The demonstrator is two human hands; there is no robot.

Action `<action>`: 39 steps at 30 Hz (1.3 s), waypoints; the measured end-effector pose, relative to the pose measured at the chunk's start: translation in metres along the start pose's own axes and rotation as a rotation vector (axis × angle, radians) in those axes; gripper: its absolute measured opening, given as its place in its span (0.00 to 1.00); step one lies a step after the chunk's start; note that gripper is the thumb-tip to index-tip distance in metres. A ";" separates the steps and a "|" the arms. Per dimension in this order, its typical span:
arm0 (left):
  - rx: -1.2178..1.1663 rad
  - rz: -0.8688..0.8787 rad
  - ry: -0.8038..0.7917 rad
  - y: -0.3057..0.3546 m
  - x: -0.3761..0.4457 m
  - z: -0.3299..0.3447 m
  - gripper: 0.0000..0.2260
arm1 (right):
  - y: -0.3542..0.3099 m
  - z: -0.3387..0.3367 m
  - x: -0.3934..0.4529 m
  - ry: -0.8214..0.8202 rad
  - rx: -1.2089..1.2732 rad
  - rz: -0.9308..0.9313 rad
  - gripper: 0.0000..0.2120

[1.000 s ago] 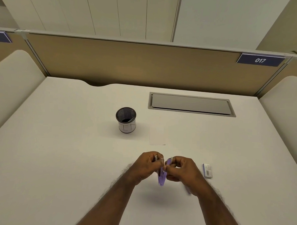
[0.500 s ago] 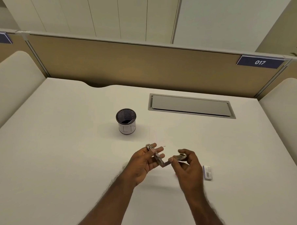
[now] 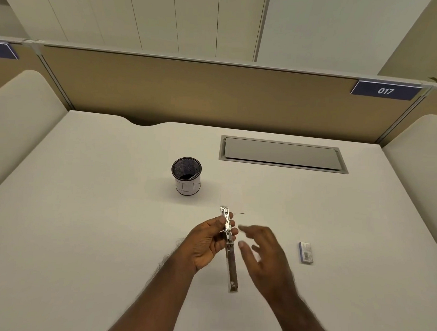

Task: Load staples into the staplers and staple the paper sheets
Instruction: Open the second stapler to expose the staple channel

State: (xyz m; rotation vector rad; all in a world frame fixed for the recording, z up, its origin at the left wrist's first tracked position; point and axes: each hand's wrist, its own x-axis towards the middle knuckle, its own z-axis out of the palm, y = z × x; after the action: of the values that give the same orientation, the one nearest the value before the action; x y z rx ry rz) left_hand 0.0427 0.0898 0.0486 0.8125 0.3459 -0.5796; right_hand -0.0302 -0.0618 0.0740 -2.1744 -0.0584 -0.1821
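My left hand grips a stapler that is swung fully open into one long straight metal strip, pointing away from me above the white desk. My right hand hovers just right of the stapler with fingers spread and relaxed, holding nothing; it is blurred by motion. A small box of staples lies on the desk to the right of that hand. A white paper sheet lies flat beyond the stapler's tip, barely visible against the desk.
A black mesh pen cup with a white label stands on the desk at centre left. A grey cable-tray lid is set into the desk at the back right. Beige partitions enclose the desk.
The stapler has gone from folded, to half open, to fully unfolded and straight. My right hand let go of it and moved slightly right; my left hand keeps holding it.
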 end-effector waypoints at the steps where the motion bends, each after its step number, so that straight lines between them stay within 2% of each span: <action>1: 0.022 -0.020 -0.026 -0.001 -0.001 0.001 0.10 | 0.000 -0.002 0.008 -0.009 -0.038 0.010 0.18; 5: 0.126 -0.087 -0.132 -0.003 -0.003 0.004 0.10 | -0.002 -0.006 0.029 -0.126 -0.233 0.031 0.19; 13: 0.240 -0.143 -0.190 0.001 -0.003 -0.004 0.12 | -0.003 -0.010 0.033 -0.196 -0.511 0.015 0.18; 25: 0.196 -0.149 -0.107 -0.012 -0.001 -0.009 0.13 | 0.009 -0.002 0.013 -0.190 -0.450 -0.027 0.08; 39: 0.200 -0.169 -0.085 -0.016 -0.007 0.003 0.11 | 0.018 -0.008 0.013 -0.142 -0.316 -0.111 0.04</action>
State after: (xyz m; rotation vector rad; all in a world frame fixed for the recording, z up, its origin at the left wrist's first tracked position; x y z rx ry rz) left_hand 0.0275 0.0817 0.0449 0.9525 0.2827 -0.8140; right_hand -0.0161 -0.0788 0.0658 -2.4991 -0.2454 -0.1048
